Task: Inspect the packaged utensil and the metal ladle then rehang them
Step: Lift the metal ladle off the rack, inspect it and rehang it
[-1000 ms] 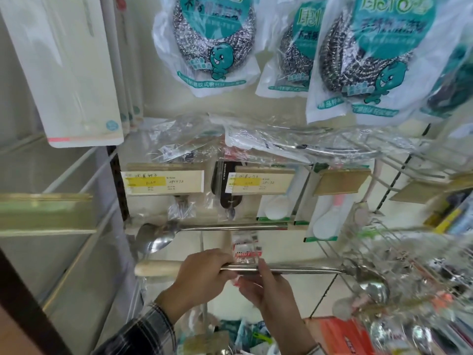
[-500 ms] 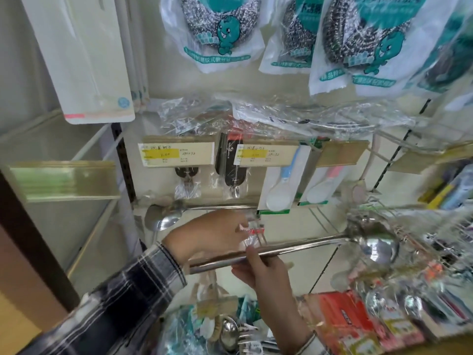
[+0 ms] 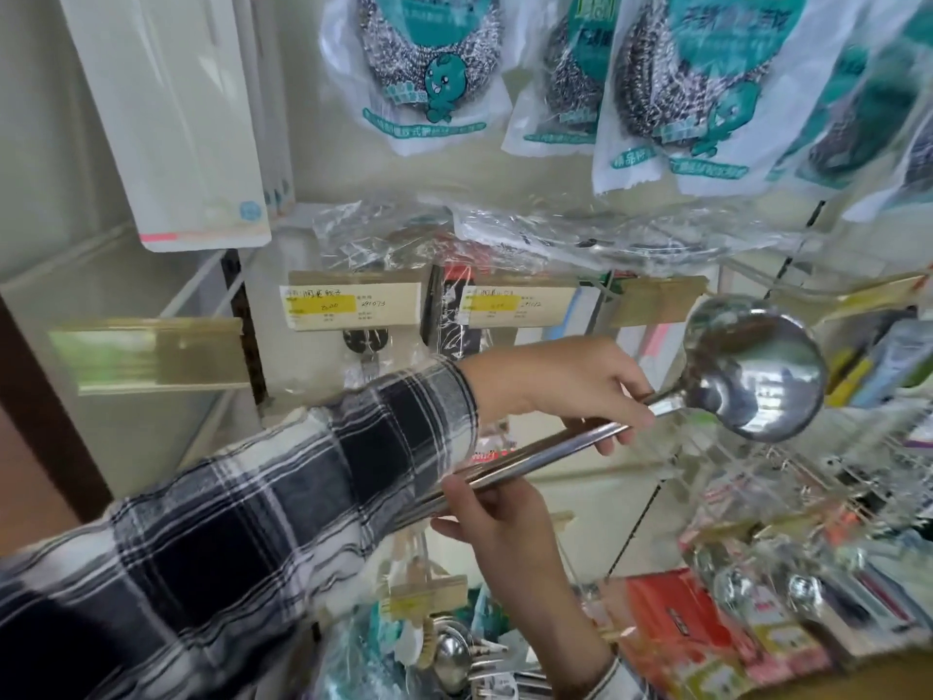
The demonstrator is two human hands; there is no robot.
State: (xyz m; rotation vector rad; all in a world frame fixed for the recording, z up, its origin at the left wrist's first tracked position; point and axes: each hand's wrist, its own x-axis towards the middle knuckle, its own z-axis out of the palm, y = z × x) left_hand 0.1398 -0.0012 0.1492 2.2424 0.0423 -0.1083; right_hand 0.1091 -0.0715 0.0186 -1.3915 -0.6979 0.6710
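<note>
I hold a long metal ladle (image 3: 752, 371) slanted across the middle of the view, its shiny bowl raised at the right in front of the shop display. My left hand (image 3: 570, 381), in a plaid sleeve, grips the handle close to the bowl. My right hand (image 3: 492, 522) grips the handle lower down from beneath. The handle's far end is hidden behind my left sleeve. Packaged utensils (image 3: 449, 325) in clear plastic hang on pegs behind my hands.
Bagged steel scourers (image 3: 419, 68) hang along the top. Price labels (image 3: 353, 305) sit on peg ends at mid height. A white board (image 3: 176, 118) hangs at the upper left. Wire pegs (image 3: 787, 477) with packaged goods stick out at the right. More ladles (image 3: 454, 654) lie below.
The ladle's bowl has swung up and toward me, from level to steeply slanted. My left hand slid along the handle toward the bowl. The view shifted.
</note>
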